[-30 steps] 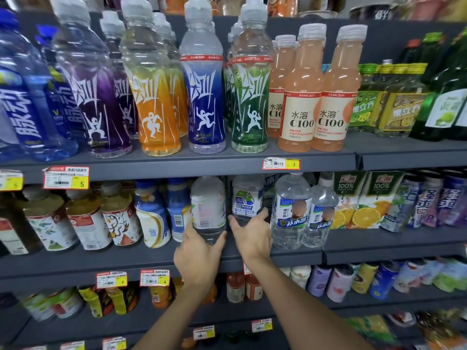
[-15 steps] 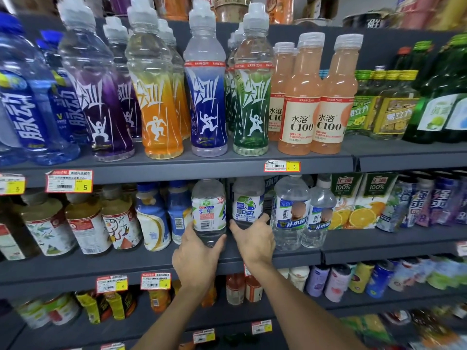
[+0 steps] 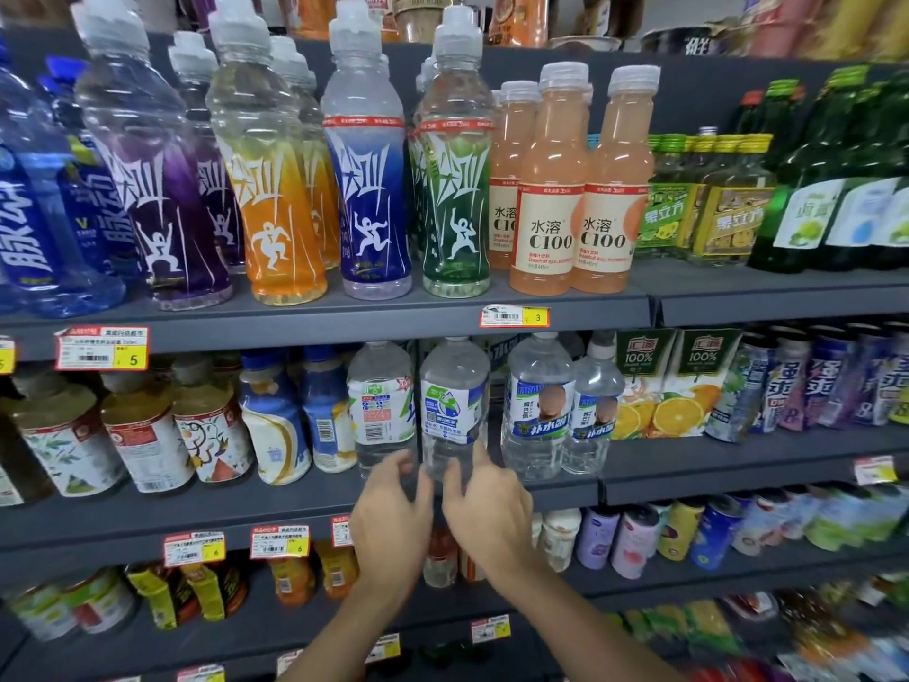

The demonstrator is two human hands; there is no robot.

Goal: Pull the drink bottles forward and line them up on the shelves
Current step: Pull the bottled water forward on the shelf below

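Note:
Two clear water bottles stand side by side at the front of the middle shelf [image 3: 295, 504]: one with a white and green label [image 3: 381, 411], one with a blue and green label [image 3: 455, 406]. My left hand [image 3: 393, 519] is just below them, fingers spread and blurred, fingertips by the gap between the two bases. My right hand [image 3: 487, 509] has its thumb and fingers on the base of the blue-green labelled bottle. Two more clear bottles with blue labels [image 3: 538, 411] stand right of it.
The top shelf [image 3: 344, 317] carries tall sports-drink bottles [image 3: 285, 189] and peach C100 bottles [image 3: 551, 199]. Tea and milk bottles [image 3: 275, 415] stand left of my hands, orange juice cartons [image 3: 679, 381] and cans to the right. Small cans [image 3: 639, 539] fill the lower shelf.
The two clear bottles have come forward on the shelf. My left hand has slid off the left bottle toward the gap, and both hands now sit close together.

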